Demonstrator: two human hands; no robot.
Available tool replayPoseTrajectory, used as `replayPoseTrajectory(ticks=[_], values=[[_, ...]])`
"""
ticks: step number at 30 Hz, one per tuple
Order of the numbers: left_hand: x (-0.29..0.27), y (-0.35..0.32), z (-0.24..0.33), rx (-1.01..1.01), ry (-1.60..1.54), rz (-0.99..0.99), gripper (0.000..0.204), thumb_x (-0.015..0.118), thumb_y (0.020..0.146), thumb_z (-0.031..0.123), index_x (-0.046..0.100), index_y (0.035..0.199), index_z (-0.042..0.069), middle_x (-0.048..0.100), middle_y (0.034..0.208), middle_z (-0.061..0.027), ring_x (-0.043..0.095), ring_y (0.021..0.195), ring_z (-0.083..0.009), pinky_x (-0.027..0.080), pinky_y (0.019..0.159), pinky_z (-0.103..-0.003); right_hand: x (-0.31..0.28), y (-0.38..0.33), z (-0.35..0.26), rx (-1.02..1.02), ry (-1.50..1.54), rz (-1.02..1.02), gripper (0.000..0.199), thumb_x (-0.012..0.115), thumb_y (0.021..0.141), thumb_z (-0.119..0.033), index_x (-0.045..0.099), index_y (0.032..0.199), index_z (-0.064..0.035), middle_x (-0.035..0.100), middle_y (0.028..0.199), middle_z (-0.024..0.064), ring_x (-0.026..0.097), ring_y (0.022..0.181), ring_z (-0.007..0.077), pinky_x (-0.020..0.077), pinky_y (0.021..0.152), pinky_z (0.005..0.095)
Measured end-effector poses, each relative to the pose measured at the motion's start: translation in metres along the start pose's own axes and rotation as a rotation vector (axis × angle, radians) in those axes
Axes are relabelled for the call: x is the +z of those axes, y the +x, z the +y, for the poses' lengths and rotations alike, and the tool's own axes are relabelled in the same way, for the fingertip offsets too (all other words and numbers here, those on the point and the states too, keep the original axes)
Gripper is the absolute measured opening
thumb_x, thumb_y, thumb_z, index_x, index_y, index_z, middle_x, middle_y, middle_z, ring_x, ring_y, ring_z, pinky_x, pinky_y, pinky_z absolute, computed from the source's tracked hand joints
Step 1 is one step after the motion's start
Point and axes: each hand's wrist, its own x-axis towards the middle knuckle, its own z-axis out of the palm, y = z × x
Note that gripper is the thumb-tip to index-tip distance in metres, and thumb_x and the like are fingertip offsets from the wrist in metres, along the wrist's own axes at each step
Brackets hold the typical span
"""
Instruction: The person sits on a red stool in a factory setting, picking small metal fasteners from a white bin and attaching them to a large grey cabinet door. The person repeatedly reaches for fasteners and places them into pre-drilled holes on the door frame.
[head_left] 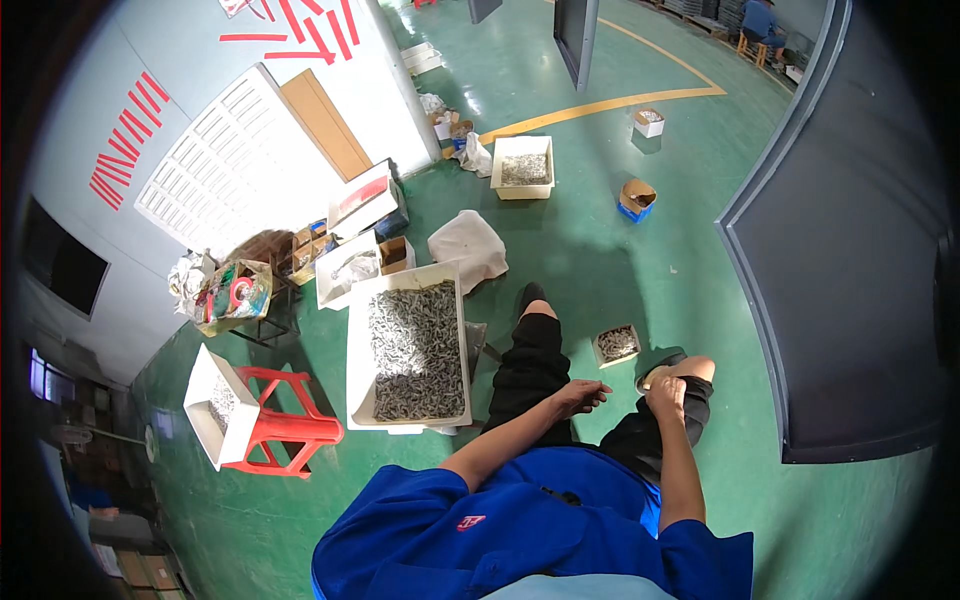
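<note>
I sit with my knees apart and both forearms over my lap. My left hand [582, 397] hovers above my left thigh, its fingers bent together and pointing right; anything in them is too small to make out. Beside my right knee, my right hand [665, 398] is closed, and its fingers hide whatever it may hold. On the floor between my feet stands a small open box [617, 345] of small dark parts. At my left is a large white tub [358, 385], filled with many small grey metal-looking parts.
A red plastic stool [300, 428] bears a tilted white bin [205, 410]. Ahead are another white bin [523, 193], a blue carton [637, 200] and a white carton [649, 122]. A dark panel [860, 270] stands at the right. Far off, a person [762, 25] sits.
</note>
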Motion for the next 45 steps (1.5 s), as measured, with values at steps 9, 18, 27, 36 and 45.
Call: replayPoseTrajectory(ticks=[9, 18, 27, 36, 45], values=[[-0.001, 0.004, -0.003, 0.013, 0.063, 0.038, 0.019, 0.051, 0.085, 0.027, 0.058, 0.089, 0.009, 0.053, 0.071, 0.0045, 0.043, 0.055, -0.0038, 0.033, 0.047, -0.018, 0.000, 0.004, 0.002, 0.027, 0.034, -0.053, 0.017, 0.055, 0.066, -0.018, 0.062, 0.074, -0.0059, 0.059, 0.074, 0.0108, 0.056, 0.075, 0.0242, 0.0400, 0.068, 0.0368], [0.002, 0.001, 0.000, -0.036, 0.111, 0.020, 0.019, 0.049, 0.085, 0.026, 0.059, 0.093, 0.011, 0.055, 0.082, 0.0036, 0.045, 0.064, -0.0057, 0.037, 0.059, -0.020, -0.010, 0.000, 0.001, -0.008, 0.019, -0.027, 0.015, 0.057, 0.064, -0.020, 0.062, 0.070, -0.0068, 0.060, 0.071, 0.0105, 0.058, 0.073, 0.0235, 0.0410, 0.067, 0.0359], [0.001, 0.004, -0.002, 0.007, 0.096, 0.028, 0.023, 0.047, 0.087, 0.027, 0.057, 0.094, 0.008, 0.054, 0.075, 0.0042, 0.046, 0.062, -0.0048, 0.037, 0.056, -0.019, 0.002, 0.005, 0.003, 0.019, -0.011, -0.007, 0.014, 0.057, 0.064, -0.020, 0.060, 0.069, -0.0072, 0.059, 0.067, 0.0085, 0.058, 0.068, 0.0223, 0.0406, 0.063, 0.0351], [0.004, 0.004, -0.001, 0.051, 0.123, 0.035, 0.024, 0.049, 0.085, 0.027, 0.061, 0.089, 0.007, 0.051, 0.067, 0.0046, 0.042, 0.054, -0.0038, 0.034, 0.048, -0.018, -0.015, 0.002, 0.003, -0.024, -0.030, -0.050, 0.018, 0.051, 0.069, -0.018, 0.059, 0.079, -0.0049, 0.059, 0.069, 0.0087, 0.057, 0.069, 0.0212, 0.0389, 0.061, 0.0346], [0.004, 0.009, -0.001, 0.017, 0.191, 0.070, 0.029, 0.047, 0.087, 0.029, 0.061, 0.092, 0.004, 0.042, 0.059, 0.0063, 0.037, 0.051, -0.0039, 0.030, 0.043, -0.018, -0.002, 0.005, 0.007, -0.014, -0.029, 0.063, 0.017, 0.052, 0.067, -0.016, 0.059, 0.076, -0.0026, 0.061, 0.066, 0.0117, 0.060, 0.064, 0.0236, 0.0427, 0.059, 0.0354]])
